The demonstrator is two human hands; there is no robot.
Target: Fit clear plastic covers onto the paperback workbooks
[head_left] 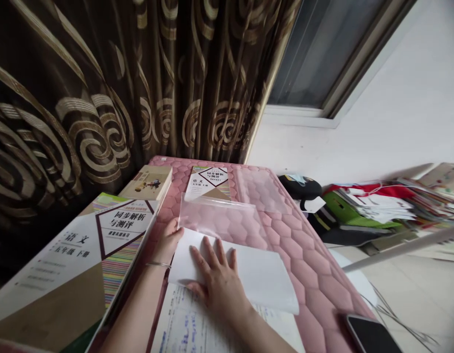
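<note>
A white sheet, the blank cover flap of a book, lies folded over printed pages with blue handwriting. My right hand presses flat on this white sheet, fingers spread. At its upper left corner my left hand, with a thin bracelet at the wrist, pinches the edge where a clear plastic book cover meets the sheet. The clear cover stretches out beyond the book's far edge. Some of the left fingers are hidden behind the edge.
A pink quilted table cover lies underneath. Left are a large workbook and a tan book; ahead, a smaller workbook and another clear sheet. A phone sits near right. Piled papers stand beyond.
</note>
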